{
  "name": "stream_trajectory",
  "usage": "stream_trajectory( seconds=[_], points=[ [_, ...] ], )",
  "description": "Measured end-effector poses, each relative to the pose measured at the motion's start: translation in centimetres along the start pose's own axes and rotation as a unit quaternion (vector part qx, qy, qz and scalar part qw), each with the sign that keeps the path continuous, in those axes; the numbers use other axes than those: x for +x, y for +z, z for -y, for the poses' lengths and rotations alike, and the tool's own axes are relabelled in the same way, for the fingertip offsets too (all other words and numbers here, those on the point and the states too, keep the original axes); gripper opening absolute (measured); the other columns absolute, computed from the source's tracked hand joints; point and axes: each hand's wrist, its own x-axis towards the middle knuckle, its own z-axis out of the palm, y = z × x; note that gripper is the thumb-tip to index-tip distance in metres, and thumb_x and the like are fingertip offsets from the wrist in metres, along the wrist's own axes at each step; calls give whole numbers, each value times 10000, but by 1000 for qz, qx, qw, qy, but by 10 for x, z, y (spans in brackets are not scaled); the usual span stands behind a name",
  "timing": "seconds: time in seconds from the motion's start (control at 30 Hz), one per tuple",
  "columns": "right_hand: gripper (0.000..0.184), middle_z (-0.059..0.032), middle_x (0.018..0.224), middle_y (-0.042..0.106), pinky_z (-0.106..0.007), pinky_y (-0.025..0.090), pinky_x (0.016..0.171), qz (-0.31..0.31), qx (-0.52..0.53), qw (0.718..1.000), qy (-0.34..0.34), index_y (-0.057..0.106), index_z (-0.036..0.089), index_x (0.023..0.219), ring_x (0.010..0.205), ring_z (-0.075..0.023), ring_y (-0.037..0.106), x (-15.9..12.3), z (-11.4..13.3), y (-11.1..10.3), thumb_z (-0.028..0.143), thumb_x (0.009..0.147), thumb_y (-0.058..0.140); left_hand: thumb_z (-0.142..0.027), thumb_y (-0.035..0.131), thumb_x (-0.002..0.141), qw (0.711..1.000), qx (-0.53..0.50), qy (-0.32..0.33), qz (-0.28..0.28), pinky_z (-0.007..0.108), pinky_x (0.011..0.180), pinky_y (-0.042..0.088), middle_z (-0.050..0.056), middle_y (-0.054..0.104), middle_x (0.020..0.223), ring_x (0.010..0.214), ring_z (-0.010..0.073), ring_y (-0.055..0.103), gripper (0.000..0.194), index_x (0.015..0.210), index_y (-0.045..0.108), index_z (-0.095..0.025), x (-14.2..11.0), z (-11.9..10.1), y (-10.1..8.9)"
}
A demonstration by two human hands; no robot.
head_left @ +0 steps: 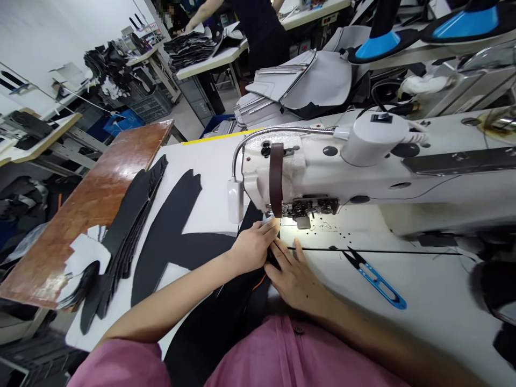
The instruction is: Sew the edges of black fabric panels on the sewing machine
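Black fabric (213, 317) runs from my lap up to the needle area of a white sewing machine (314, 172), where the machine's lamp lights the bed. My left hand (253, 246) is closed on the fabric, its fingertips pressed together just left of the needle area. Beside it, my right hand (292, 274) grips the fabric's near edge between thumb and forefinger, with the other fingers reaching over the machine bed. The hands nearly touch and hide the edge beneath them. An orange line shows on the fabric. Blue thread snips (377, 279) lie to the right of my right hand.
Cut black pieces (169, 226) lie flat on the left, next to a stack of black pieces (129, 231) and white pieces (86, 255). A brown wooden board (60, 231) adjoins the table. Grey panels (298, 80) are piled behind. Another person (258, 27) stands at a far table.
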Motion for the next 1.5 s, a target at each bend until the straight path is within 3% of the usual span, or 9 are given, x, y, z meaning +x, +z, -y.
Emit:
stream_trajectory(
  seconds=[0.43, 0.73, 0.9, 1.1, 1.27, 1.43, 1.5],
  points=[
    [347, -210, 1444, 372, -657, 164, 1086, 26, 10, 1000, 9, 548, 159, 1226, 1384, -342, 249, 0, -2, 0, 194, 887, 485, -124, 428, 836, 997, 21, -25, 65, 360, 879, 497, 135, 496, 1360, 1112, 253, 506, 402, 1225, 524, -96, 8, -9, -13],
    [381, -216, 1396, 429, -631, 191, 1096, 23, 7, 1000, 14, 543, 149, 1253, 1374, -342, 273, 0, 4, -6, 223, 885, 483, -156, 396, 869, 996, 33, -22, 73, 348, 863, 501, 117, 454, 1383, 1111, 248, 487, 422, 1282, 468, -108, 2, -11, -9],
    [385, -212, 1397, 429, -566, 222, 1122, 14, -8, 1000, 5, 555, 116, 1236, 1378, -330, 270, 2, -4, -8, 176, 861, 496, -146, 430, 832, 992, 62, -54, 99, 353, 740, 521, 131, 557, 1150, 976, 260, 531, 324, 1138, 532, -110, 8, -15, -20],
    [482, -223, 1387, 440, -456, 280, 1132, -24, -68, 997, -23, 463, 30, 1325, 1367, -296, 304, 0, -16, -6, 87, 846, 460, -164, 451, 821, 989, 62, -58, 123, 339, 707, 525, 125, 580, 1060, 864, 233, 604, 294, 1102, 520, -115, 16, -16, -24],
    [448, -236, 1348, 465, -470, 305, 1110, -22, -61, 997, -29, 511, 47, 1263, 1331, -314, 356, 3, -13, -10, 177, 835, 544, -188, 393, 862, 989, 53, -50, 132, 365, 669, 530, 134, 606, 1000, 822, 260, 640, 251, 1043, 542, -98, 25, -14, -23],
    [255, -152, 998, 639, -443, 381, 1021, -118, -87, 982, -118, 637, 66, 1012, 1042, -264, 566, 2, 0, 0, 86, 855, 438, -157, 436, 835, 985, 63, -57, 151, 381, 702, 529, 146, 627, 1012, 863, 286, 648, 254, 1054, 548, -95, 29, -14, -28],
    [244, -128, 916, 645, -408, 424, 955, -124, -93, 979, -134, 650, 88, 897, 950, -245, 588, 0, 4, 5, 85, 868, 407, -162, 453, 834, 983, 63, -50, 165, 382, 711, 528, 147, 635, 1012, 874, 290, 648, 260, 1066, 549, -92, 27, -15, -31]
  ],
)
